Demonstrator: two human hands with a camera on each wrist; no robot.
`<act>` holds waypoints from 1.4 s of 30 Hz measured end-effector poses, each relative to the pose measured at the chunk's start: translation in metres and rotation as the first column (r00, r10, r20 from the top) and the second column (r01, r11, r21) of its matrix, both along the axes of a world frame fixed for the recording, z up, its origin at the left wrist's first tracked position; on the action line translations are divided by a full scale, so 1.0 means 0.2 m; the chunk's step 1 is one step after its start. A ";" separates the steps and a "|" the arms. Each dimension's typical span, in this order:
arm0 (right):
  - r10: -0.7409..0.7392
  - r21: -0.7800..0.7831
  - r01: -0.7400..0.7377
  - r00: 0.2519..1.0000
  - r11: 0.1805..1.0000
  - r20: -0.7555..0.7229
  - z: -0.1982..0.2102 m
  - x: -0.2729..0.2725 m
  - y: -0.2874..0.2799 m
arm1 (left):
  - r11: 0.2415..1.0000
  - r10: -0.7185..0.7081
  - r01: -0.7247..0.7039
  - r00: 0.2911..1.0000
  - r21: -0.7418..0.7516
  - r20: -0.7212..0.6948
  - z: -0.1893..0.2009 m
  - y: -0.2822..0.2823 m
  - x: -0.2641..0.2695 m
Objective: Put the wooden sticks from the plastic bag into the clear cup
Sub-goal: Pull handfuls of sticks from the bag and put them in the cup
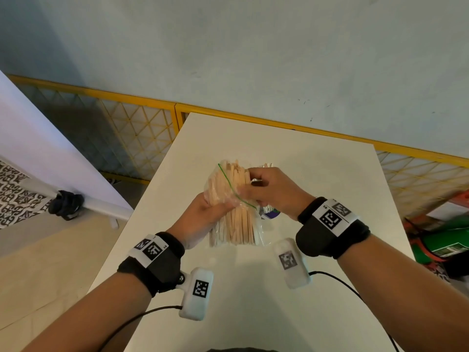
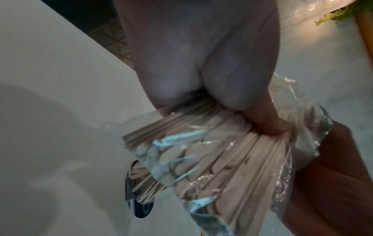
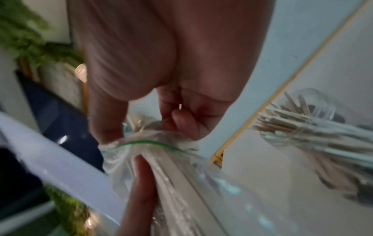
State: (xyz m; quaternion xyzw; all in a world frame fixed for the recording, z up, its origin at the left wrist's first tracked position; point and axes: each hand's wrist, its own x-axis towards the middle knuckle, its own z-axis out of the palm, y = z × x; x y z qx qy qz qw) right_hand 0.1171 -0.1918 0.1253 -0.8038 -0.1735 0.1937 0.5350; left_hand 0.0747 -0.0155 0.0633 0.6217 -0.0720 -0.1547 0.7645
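Note:
A clear plastic bag [image 1: 223, 196] with a green zip line, packed with pale wooden sticks [image 1: 238, 224], hangs above the white table [image 1: 317, 174]. My left hand [image 1: 203, 214] grips the bag round its middle [image 2: 222, 156]. My right hand [image 1: 266, 189] pinches the bag's mouth [image 3: 149, 143] at the stick tips. The clear cup [image 1: 269, 212], with several sticks inside it, stands behind the bag, mostly hidden by my right hand; in the right wrist view the cup [image 3: 315, 121] shows at right.
A yellow mesh fence [image 1: 142, 130] runs behind the table under a pale wall. A white panel [image 1: 50, 158] leans at left. Green and red items [image 1: 444, 240] lie on the floor at right. Cables trail from both wrist cameras.

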 end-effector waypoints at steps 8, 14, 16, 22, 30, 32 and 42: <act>-0.198 0.000 0.198 0.978 0.980 0.060 -0.02 0.03 -0.01 | 0.999 0.039 -0.039 0.998 0.001 0.039 0.01 -0.03 0.03; -0.269 0.193 0.294 0.952 0.936 -0.143 0.04 0.04 -0.04 | 0.986 0.026 -0.034 0.998 0.162 0.052 -0.01 -0.02 0.05; -0.261 0.172 0.275 0.961 0.946 -0.095 0.07 0.06 -0.05 | 0.982 0.023 -0.035 0.998 0.185 0.066 -0.02 -0.02 0.04; -0.183 0.134 0.190 0.981 0.972 -0.068 0.08 0.07 -0.03 | 0.985 0.004 -0.017 0.997 0.170 0.076 0.01 -0.05 0.05; -0.274 0.265 0.306 0.950 0.914 -0.153 0.06 0.07 0.01 | 0.992 -0.063 0.059 0.998 0.112 0.027 0.03 -0.06 0.04; -0.330 0.283 0.357 0.933 0.890 -0.141 0.06 0.07 0.01 | 0.992 -0.047 0.045 0.999 0.115 0.021 0.02 -0.06 0.05; -0.559 0.415 0.524 0.828 0.744 -0.044 0.11 0.11 0.03 | 0.974 -0.073 0.048 0.992 0.222 0.107 0.05 -0.08 0.09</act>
